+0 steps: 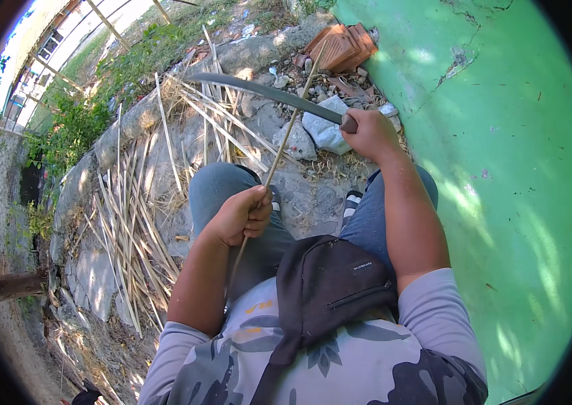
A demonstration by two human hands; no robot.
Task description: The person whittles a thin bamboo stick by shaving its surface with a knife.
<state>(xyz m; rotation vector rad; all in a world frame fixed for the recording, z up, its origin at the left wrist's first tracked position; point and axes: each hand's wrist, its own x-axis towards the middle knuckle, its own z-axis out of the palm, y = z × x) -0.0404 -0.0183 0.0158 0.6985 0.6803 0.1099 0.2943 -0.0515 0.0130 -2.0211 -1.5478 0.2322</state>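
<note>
My right hand (372, 135) is closed round the brown handle of a machete (269, 91). Its long, slightly curved dark blade points left across the upper middle of the view. My left hand (244, 214) grips a thin bamboo strip (284, 145) above my left knee. The strip slants from beside my left forearm up past the blade toward the roof tiles. Blade and strip cross in the picture; whether they touch I cannot tell.
Many pale split strips (131, 223) lie on the ground at the left, with more beyond my left knee. White stones (327, 127) and rubble sit ahead. Orange roof tiles (343, 48) lean against a green wall (502, 169) on the right. A low stone edge (144, 116) curves behind the strips.
</note>
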